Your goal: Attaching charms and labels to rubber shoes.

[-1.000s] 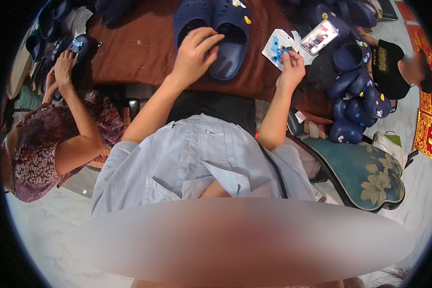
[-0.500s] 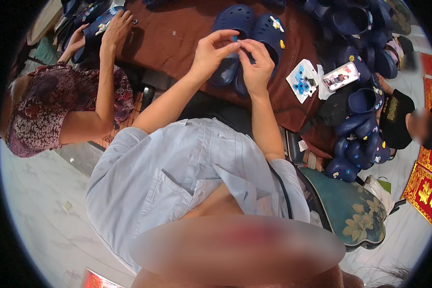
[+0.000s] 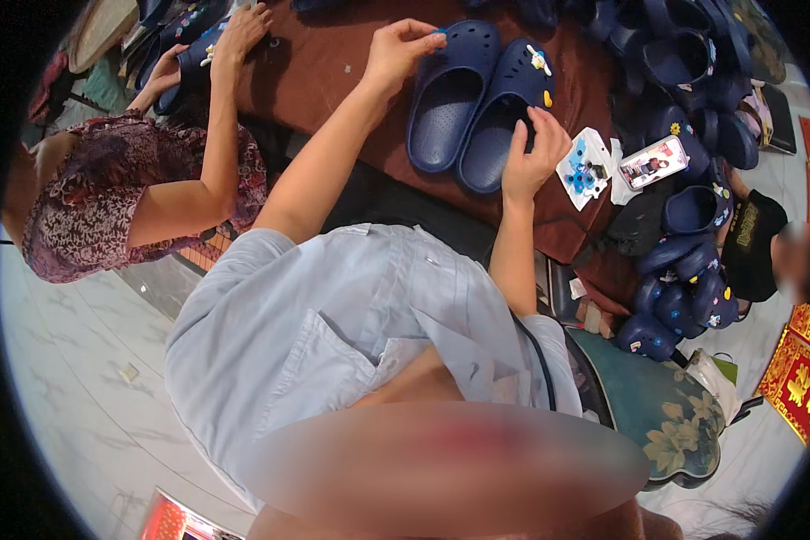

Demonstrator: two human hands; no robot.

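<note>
A pair of navy clogs lies side by side on a brown cloth, toes pointing away from me. At the toe of the left clog (image 3: pixel 436 106), my left hand (image 3: pixel 396 56) pinches a small blue shoe charm (image 3: pixel 440 33) between thumb and fingertips. The right clog (image 3: pixel 486 144) carries a white charm (image 3: pixel 538 60) and a yellow charm (image 3: pixel 547 97). Beside its heel end, my right hand (image 3: pixel 535 157) has its fingers apart and holds nothing. Just right of that hand, several blue and black charms (image 3: pixel 587 175) lie on a white sheet (image 3: pixel 594 144).
A phone (image 3: pixel 652 164) with a lit screen lies right of the sheet. Navy clogs are heaped (image 3: pixel 679 58) along the right side. At far left a co-worker's hands (image 3: pixel 243 31) handle another clog. Another person in black (image 3: pixel 751 238) sits beyond the heap. A green cushioned seat (image 3: pixel 639 396) stands lower right.
My hands have parted. The left one has gone up to the left clog's toe with the blue charm, while the right has moved down and right, its fingers opening.
</note>
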